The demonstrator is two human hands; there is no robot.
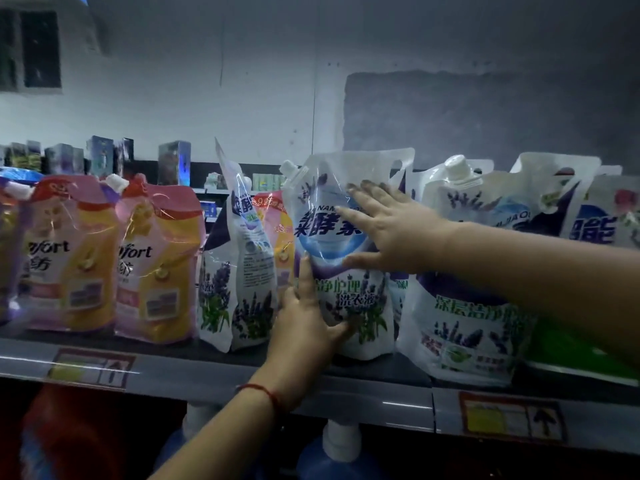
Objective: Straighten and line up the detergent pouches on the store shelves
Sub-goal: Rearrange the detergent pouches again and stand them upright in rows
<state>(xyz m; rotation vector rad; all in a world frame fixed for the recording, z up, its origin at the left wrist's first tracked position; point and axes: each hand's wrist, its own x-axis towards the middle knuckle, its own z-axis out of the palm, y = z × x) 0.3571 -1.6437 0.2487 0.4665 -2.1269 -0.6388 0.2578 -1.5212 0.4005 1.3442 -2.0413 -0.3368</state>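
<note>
Centre frame, the white lavender pouch (341, 258) stands on the shelf (214, 375); right hand (391, 230) presses flat, left hand (304, 323) cups its lower edge; square it gently, base seated.

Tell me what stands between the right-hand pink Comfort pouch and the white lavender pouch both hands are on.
In the head view, a white lavender pouch turned sideways stands between them, with a pink pouch partly hidden behind it.
</note>
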